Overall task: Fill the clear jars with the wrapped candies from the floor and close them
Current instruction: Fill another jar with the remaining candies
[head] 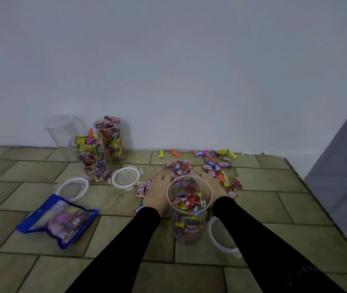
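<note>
A: At nine o'clock we see the blue candy pouch point(57, 220), then two full jars point(93, 157).

B: Our left hand point(157, 193) lies flat on candies point(181, 166); the half-filled jar point(189, 210) stands at six; we cannot tell our right hand's point(215, 187) grip.

Open floor point(274, 208) right of scattered candies point(210, 163); nearest jar point(189, 210) upright between both forearms; lids point(125, 177), full jars point(93, 157) and blue pouch point(57, 220) crowding left.

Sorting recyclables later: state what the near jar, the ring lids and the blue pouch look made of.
Near jar: clear rigid plastic or glass, candies visible through it; cannot tell which. Ring lids: white plastic rim with clip tabs, clear centre. Blue pouch: soft glossy plastic film, creased, see-through window.
</note>
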`<state>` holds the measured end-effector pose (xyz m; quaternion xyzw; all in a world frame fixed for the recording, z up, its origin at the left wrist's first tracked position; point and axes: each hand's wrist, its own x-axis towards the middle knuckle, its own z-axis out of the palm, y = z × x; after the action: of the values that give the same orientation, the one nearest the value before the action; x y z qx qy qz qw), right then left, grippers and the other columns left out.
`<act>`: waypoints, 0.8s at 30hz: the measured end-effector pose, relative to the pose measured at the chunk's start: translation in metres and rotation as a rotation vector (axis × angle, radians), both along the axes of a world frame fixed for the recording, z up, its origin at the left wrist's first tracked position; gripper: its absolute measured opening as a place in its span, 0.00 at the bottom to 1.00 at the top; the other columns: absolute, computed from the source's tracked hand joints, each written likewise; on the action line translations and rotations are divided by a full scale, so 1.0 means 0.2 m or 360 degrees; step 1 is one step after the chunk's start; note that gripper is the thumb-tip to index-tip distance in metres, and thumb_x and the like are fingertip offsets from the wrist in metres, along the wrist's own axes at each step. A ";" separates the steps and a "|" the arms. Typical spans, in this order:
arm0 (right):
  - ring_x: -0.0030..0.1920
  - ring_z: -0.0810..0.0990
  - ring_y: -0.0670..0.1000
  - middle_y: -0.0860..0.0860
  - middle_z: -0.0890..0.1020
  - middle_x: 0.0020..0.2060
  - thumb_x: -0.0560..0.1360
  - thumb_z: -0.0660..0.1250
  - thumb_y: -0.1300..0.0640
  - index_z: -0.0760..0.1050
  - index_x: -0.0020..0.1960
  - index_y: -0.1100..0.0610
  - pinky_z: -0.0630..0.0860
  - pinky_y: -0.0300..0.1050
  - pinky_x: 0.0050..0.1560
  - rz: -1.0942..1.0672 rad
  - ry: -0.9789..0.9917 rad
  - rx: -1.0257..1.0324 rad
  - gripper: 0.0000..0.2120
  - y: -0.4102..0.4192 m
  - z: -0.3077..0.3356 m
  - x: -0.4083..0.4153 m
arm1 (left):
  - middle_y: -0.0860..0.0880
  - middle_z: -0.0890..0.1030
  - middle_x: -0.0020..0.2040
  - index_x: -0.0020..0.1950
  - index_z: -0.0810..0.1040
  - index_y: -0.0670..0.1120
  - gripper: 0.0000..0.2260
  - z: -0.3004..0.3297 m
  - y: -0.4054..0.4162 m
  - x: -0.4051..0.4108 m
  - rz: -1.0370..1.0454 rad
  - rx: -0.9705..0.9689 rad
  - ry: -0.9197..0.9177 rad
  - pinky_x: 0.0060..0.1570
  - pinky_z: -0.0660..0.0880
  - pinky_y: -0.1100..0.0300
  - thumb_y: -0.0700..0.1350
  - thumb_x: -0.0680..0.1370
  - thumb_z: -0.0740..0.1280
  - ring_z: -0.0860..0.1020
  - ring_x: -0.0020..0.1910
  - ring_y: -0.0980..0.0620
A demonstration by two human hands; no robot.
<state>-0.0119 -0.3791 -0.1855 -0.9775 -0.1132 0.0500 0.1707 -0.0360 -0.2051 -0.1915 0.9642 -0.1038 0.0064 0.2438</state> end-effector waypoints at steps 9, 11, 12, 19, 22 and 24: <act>0.56 0.73 0.50 0.53 0.75 0.53 0.80 0.61 0.56 0.72 0.64 0.57 0.67 0.41 0.53 -0.0233 -0.0266 0.0689 0.14 -0.01 0.13 -0.01 | 0.48 0.75 0.56 0.58 0.77 0.48 0.10 0.12 -0.03 0.02 0.0199 -0.0734 -0.0151 0.58 0.71 0.58 0.40 0.77 0.68 0.74 0.56 0.52; 0.58 0.73 0.50 0.53 0.76 0.55 0.81 0.60 0.57 0.73 0.63 0.58 0.66 0.40 0.54 -0.0233 -0.0333 0.0859 0.13 -0.01 0.20 -0.04 | 0.47 0.75 0.57 0.58 0.76 0.48 0.09 0.17 -0.04 0.01 0.0211 -0.0871 -0.0214 0.60 0.71 0.58 0.37 0.80 0.63 0.74 0.57 0.52; 0.59 0.73 0.50 0.53 0.76 0.57 0.81 0.60 0.57 0.73 0.63 0.58 0.66 0.39 0.56 -0.0233 -0.0357 0.0923 0.12 0.00 0.24 -0.06 | 0.47 0.75 0.57 0.56 0.76 0.48 0.09 0.19 -0.04 0.01 0.0222 -0.0915 -0.0270 0.59 0.71 0.58 0.36 0.81 0.60 0.74 0.57 0.51; 0.45 0.75 0.49 0.55 0.77 0.46 0.81 0.59 0.56 0.73 0.59 0.51 0.68 0.29 0.41 -0.0243 -0.0529 0.1436 0.09 0.04 0.45 -0.15 | 0.47 0.77 0.54 0.58 0.76 0.47 0.10 0.36 -0.06 -0.01 0.0202 -0.1086 -0.0581 0.55 0.73 0.55 0.38 0.82 0.59 0.75 0.53 0.50; 0.38 0.70 0.46 0.51 0.70 0.39 0.81 0.59 0.56 0.73 0.58 0.51 0.67 0.31 0.39 -0.0206 -0.0600 0.1608 0.08 0.07 0.53 -0.21 | 0.47 0.78 0.52 0.59 0.76 0.48 0.10 0.44 -0.07 -0.05 0.0182 -0.1208 -0.0635 0.51 0.72 0.59 0.38 0.82 0.58 0.74 0.48 0.52; 0.38 0.70 0.44 0.47 0.69 0.37 0.81 0.59 0.56 0.73 0.57 0.51 0.67 0.32 0.41 -0.0208 -0.0642 0.1716 0.07 0.10 0.55 -0.25 | 0.49 0.78 0.50 0.59 0.76 0.49 0.10 0.50 -0.08 -0.10 0.0172 -0.1295 -0.0654 0.48 0.71 0.66 0.39 0.82 0.59 0.75 0.47 0.53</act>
<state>-0.0623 -0.3600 -0.0758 -0.7475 -0.0925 -0.2127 0.6224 -0.0559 -0.2210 -0.0917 0.7728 -0.0887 0.2504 0.5764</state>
